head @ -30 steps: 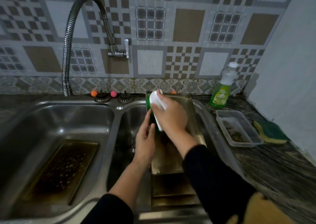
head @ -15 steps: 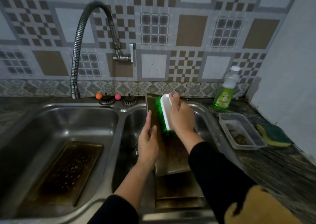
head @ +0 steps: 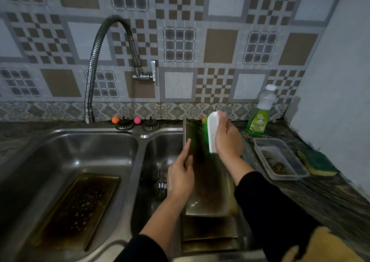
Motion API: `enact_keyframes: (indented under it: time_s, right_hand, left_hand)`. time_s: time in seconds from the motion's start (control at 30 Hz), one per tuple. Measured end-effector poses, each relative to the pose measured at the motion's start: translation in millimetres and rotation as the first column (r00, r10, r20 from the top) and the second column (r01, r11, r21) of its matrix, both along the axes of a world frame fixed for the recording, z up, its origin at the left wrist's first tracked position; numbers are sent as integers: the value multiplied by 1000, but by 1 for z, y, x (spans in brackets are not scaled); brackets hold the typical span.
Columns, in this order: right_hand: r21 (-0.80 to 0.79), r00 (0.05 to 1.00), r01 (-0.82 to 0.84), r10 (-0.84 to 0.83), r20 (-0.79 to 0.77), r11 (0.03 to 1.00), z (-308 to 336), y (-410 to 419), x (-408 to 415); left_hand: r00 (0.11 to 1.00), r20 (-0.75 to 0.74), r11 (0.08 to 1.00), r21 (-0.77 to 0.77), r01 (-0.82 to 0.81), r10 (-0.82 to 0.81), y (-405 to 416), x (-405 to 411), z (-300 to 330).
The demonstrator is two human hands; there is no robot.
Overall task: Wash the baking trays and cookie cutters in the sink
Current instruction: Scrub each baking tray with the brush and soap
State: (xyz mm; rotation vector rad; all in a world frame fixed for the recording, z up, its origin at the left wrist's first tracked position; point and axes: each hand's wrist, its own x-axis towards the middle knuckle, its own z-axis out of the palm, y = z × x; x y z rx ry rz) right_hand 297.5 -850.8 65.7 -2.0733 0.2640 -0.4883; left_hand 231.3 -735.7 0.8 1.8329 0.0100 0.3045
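At the top of the tray, the right hand [head: 228,139] was wrapped tight around a white scrub brush [head: 212,131], its green bristles blurred against the metal. Just left of it, the left hand [head: 181,178] lay flat with fingers together, pressed on the long edge of the baking tray [head: 208,181] it propped up in the right basin of the sink [head: 140,141]. More trays [head: 208,231] lay stacked under it, nearer the person. That propped tray looked stiff, thin and light, and wet metal like that would likely be slick, so the raised rim seemed the best place to grip it. Farther left, another tray [head: 78,207] sat soaking, dark and greasy, in the other basin. Cookie cutters? None clearly in view. Out to the right on the counter [head: 340,197] stood a soap bottle [head: 258,119], a clear tub [head: 280,157] and a sponge [head: 318,163]. Against half a second back, the brush had ridden up to the tray's far end, and the left hand had flattened lower along the edge.
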Motion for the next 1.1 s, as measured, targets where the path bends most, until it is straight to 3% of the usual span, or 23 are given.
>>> enact_keyframes:
  time_s: [0.1,0.2,0.27,0.33,0.4,0.5,0.6,0.67,0.73,0.93,1.1]
  right_hand:
    - [55,985,-158,161,-55,986,2,-4,9]
    - [99,967,-215,225,-116,972,9,-1,9]
    - [43,976,-189,193,-105,981,10,1,5]
    - [53,985,-155,159,-72,986,11,0,2]
    - [107,985,-164,170,-44,981,9,-4,1]
    - [279,972,-234,231,45,931,10,-14,1]
    - [478,960,-279,262,102,833,11,-22,-3]
    - [594,957,-277,269,104,755,10,-26,-3]
    - [626,954,-282,279,105,727,8,-28,-5]
    - [517,956,-292,257,139,804,3,-34,-5]
    - [425,980,-197,178,84,883,7,-48,6]
  left_hand:
    - [995,101,940,340,-14,-22,-5,-5,6]
    - [982,149,775,631,-2,-119,-12,-13,0]
    - [981,88,649,759,46,-172,-15,-17,-7]
    - [981,62,591,805,60,-184,-16,-19,-10]
    - [972,133,646,763,27,-196,-12,-24,-6]
    - [985,155,858,513,-11,-80,2,-18,-6]
    - [991,-114,958,285,-31,65,23,1,-13]
    - [956,-290,973,231,18,51,37,8,-19]
    - [941,-339,986,159,51,5,46,8,-23]
    - [1000,-27,1000,3,-7,7,42,-5,-26]
    - [997,13,995,-53,-80,81,54,-3,-34]
